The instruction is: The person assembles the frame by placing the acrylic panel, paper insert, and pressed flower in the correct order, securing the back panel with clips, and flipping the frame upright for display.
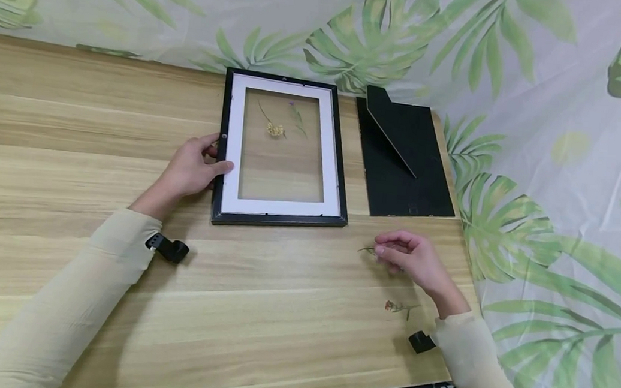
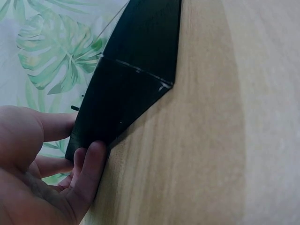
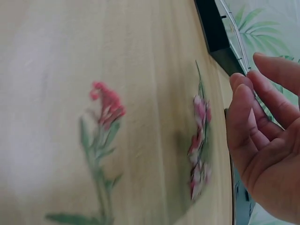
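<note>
Smooth wood-grain tabletop (image 1: 261,287), smooth frame (image 1: 281,220), matt paper-like mat (image 1: 282,209), matt backing board (image 1: 429,157)

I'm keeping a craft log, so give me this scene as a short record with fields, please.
Left hand: grips the left side of the picture frame
Right hand: fingers curled close to the pink flower; whether it grips it is unclear
Frame: black, with a white mat; a yellow flower and a purple flower show in its opening
Loose flower: red flower, on the table
Backing board: black, right of the frame
Backdrop: leaf-patterned cloth
</note>
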Demonstrator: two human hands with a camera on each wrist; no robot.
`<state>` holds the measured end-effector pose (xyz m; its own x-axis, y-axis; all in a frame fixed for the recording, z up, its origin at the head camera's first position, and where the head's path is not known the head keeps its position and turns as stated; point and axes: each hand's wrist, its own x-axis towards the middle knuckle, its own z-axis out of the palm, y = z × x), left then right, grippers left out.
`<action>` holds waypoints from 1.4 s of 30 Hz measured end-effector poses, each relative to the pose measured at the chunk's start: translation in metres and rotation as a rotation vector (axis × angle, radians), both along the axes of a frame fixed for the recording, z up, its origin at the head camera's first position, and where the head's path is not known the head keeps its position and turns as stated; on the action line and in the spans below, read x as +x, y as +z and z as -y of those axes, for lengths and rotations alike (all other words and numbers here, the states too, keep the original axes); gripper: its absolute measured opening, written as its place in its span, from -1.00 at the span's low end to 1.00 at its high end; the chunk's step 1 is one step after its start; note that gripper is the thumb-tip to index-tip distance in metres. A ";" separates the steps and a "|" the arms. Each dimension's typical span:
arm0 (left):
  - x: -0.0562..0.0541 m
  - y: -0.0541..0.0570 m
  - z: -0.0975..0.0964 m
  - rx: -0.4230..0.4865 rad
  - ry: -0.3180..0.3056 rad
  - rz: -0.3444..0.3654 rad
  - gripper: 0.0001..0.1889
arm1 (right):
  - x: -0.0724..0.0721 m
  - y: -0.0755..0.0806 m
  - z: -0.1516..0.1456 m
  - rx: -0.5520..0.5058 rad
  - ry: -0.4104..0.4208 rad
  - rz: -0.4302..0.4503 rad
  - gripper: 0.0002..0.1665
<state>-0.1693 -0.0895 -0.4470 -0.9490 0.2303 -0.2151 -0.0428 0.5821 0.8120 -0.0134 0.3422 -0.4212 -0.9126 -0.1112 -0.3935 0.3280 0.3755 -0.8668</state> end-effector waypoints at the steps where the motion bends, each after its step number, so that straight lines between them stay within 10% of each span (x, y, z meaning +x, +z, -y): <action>1: 0.000 0.000 0.000 -0.001 0.000 -0.002 -0.25 | 0.002 -0.001 -0.003 0.002 -0.001 -0.002 -0.61; 12: 0.000 0.000 -0.001 0.004 0.002 0.001 -0.27 | 0.022 -0.011 -0.044 0.073 -0.071 -0.031 -0.61; 29: 0.001 0.001 -0.002 0.001 0.011 0.018 -0.25 | 0.070 -0.012 -0.088 0.215 0.166 0.048 -0.77; 42: 0.001 0.002 -0.003 -0.007 0.015 0.001 -0.25 | 0.085 -0.022 -0.086 0.358 0.191 -0.163 -0.82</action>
